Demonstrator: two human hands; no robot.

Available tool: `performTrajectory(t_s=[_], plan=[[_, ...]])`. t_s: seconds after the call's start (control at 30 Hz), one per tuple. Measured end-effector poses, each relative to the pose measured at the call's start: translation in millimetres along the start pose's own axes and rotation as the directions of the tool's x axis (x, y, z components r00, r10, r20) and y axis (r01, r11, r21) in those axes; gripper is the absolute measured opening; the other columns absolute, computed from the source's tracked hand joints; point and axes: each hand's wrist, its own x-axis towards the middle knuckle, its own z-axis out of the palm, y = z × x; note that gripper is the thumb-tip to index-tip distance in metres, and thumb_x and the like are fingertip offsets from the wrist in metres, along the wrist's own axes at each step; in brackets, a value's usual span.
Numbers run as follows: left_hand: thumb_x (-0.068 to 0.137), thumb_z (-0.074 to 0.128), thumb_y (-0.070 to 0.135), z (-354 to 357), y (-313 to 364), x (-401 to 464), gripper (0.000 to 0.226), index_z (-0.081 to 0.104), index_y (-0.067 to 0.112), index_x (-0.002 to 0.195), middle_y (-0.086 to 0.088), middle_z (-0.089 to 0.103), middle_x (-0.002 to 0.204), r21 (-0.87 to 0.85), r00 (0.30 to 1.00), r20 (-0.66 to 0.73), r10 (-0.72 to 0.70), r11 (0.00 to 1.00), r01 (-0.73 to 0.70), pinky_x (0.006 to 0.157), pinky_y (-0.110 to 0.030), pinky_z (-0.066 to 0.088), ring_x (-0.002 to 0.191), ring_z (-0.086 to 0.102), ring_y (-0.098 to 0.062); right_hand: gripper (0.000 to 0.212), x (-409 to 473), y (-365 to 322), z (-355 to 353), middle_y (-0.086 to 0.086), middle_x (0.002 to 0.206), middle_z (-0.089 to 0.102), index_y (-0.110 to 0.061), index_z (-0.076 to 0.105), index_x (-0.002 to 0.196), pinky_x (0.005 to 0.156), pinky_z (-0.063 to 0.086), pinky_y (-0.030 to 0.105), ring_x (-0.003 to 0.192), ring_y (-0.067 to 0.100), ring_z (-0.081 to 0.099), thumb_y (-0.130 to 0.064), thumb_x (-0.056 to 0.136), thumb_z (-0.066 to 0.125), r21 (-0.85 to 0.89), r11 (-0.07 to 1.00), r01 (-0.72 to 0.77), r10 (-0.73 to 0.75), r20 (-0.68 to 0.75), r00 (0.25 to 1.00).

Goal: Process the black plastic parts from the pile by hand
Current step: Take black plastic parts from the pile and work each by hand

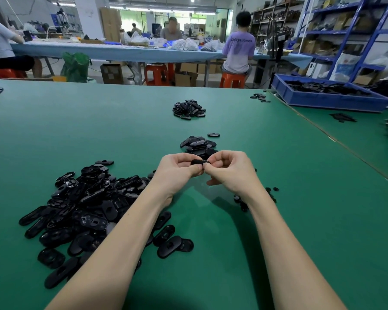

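One black plastic part [199, 162] is held between both hands above the green table [289, 198]. My left hand [177, 170] grips its left end with curled fingers, and my right hand [230, 168] pinches its right end. A big loose pile of black oval parts [85, 204] lies to the left, partly under my left forearm. Just beyond my hands sits a smaller heap of parts [198, 145], with a single part [213, 135] beside it. Tiny black bits [242, 202] lie under my right wrist.
A third heap of parts [189, 109] lies farther back on the table. A blue crate [327, 98] full of black parts stands at the back right, with loose parts [260, 97] near it. People sit at a long blue table [121, 51] behind; shelving fills the right wall.
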Motion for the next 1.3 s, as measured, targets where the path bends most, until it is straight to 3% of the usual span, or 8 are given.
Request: performTrajectory(t_s=[0.17, 0.4, 0.5, 0.7, 0.8, 0.93, 1.03, 1.3], plan=[[0.088, 0.067, -0.009, -6, 3, 0, 0.017, 0.073, 0.003, 0.098, -0.016, 0.076, 0.089, -0.121, 0.999, 0.039, -0.019, 0.992, 0.023, 0.074, -0.016, 0.057, 0.075, 0.074, -0.014, 0.010, -3, -5, -6, 0.001, 0.071, 0.069, -0.013, 0.069, 0.094, 0.057, 0.058, 0.030, 0.059, 0.014, 0.065, -0.005, 0.089, 0.074, 0.079, 0.997, 0.023, -0.029, 0.069, 0.997], [0.084, 0.064, -0.008, -2, -2, 1, 0.024, 0.075, 0.013, 0.086, -0.011, 0.078, 0.083, -0.005, 0.998, -0.043, -0.043, 0.999, 0.043, 0.088, -0.026, 0.056, 0.076, 0.073, -0.016, 0.023, -4, -3, -2, -0.006, 0.067, 0.064, -0.019, 0.074, 0.091, 0.060, 0.057, 0.026, 0.060, 0.011, 0.058, 0.002, 0.082, 0.075, -0.014, 0.996, 0.084, -0.082, 0.098, 0.992], [0.084, 0.063, -0.010, -2, 0, 2, 0.024, 0.075, 0.011, 0.085, -0.013, 0.077, 0.085, -0.051, 0.997, -0.044, -0.057, 0.997, 0.054, 0.083, -0.023, 0.058, 0.074, 0.072, -0.016, 0.026, -3, -2, -2, -0.008, 0.066, 0.065, -0.023, 0.074, 0.089, 0.061, 0.057, 0.026, 0.061, 0.012, 0.057, 0.002, 0.082, 0.075, -0.039, 0.993, 0.108, -0.104, 0.095, 0.990], [0.095, 0.062, -0.002, -7, 6, 4, 0.014, 0.069, 0.002, 0.106, -0.020, 0.075, 0.098, -0.237, 0.993, 0.002, -0.119, 0.965, 0.116, 0.074, -0.019, 0.060, 0.080, 0.075, -0.020, 0.015, -2, 1, -6, -0.010, 0.070, 0.066, -0.020, 0.076, 0.096, 0.059, 0.057, 0.025, 0.060, 0.008, 0.056, -0.011, 0.085, 0.080, -0.042, 0.995, 0.088, -0.086, 0.033, 0.996], [0.093, 0.066, 0.001, -10, 4, 7, 0.014, 0.068, 0.004, 0.107, -0.016, 0.075, 0.097, -0.132, 0.994, -0.048, -0.093, 0.988, 0.086, 0.075, -0.023, 0.061, 0.081, 0.075, -0.019, 0.011, 1, 4, -10, -0.010, 0.076, 0.070, -0.025, 0.077, 0.094, 0.064, 0.055, 0.027, 0.063, 0.010, 0.057, -0.022, 0.084, 0.082, -0.090, 0.994, 0.067, -0.071, -0.033, 0.997], [0.090, 0.072, 0.019, -16, -5, 9, 0.007, 0.068, 0.013, 0.094, -0.006, 0.075, 0.080, 0.103, 0.992, -0.123, -0.018, 0.994, 0.030, 0.076, -0.034, 0.061, 0.071, 0.069, -0.016, 0.008, 14, 8, -20, -0.022, 0.074, 0.071, -0.034, 0.075, 0.080, 0.063, 0.045, 0.015, 0.073, -0.005, 0.064, -0.039, 0.080, 0.081, -0.283, 0.958, -0.043, -0.042, -0.289, 0.956], [0.089, 0.071, 0.034, -18, -7, 8, 0.015, 0.070, 0.021, 0.083, 0.003, 0.074, 0.071, 0.289, 0.988, -0.138, 0.074, 0.957, -0.031, 0.075, -0.035, 0.061, 0.067, 0.070, -0.014, 0.016, 34, 9, -23, -0.019, 0.084, 0.073, -0.029, 0.078, 0.088, 0.071, 0.045, 0.024, 0.089, 0.008, 0.067, -0.043, 0.080, 0.075, -0.302, 0.932, -0.201, 0.062, -0.413, 0.909], [0.091, 0.068, 0.026, -22, -2, 8, 0.013, 0.067, 0.019, 0.079, -0.001, 0.073, 0.081, 0.451, 0.978, -0.125, 0.168, 0.888, -0.095, 0.070, -0.023, 0.049, 0.081, 0.070, -0.022, 0.023, 79, 6, -3, -0.004, 0.104, 0.073, -0.029, 0.076, 0.098, 0.076, 0.042, 0.027, 0.089, 0.022, 0.056, -0.044, 0.083, 0.070, -0.434, 0.830, -0.351, 0.185, -0.379, 0.907]])
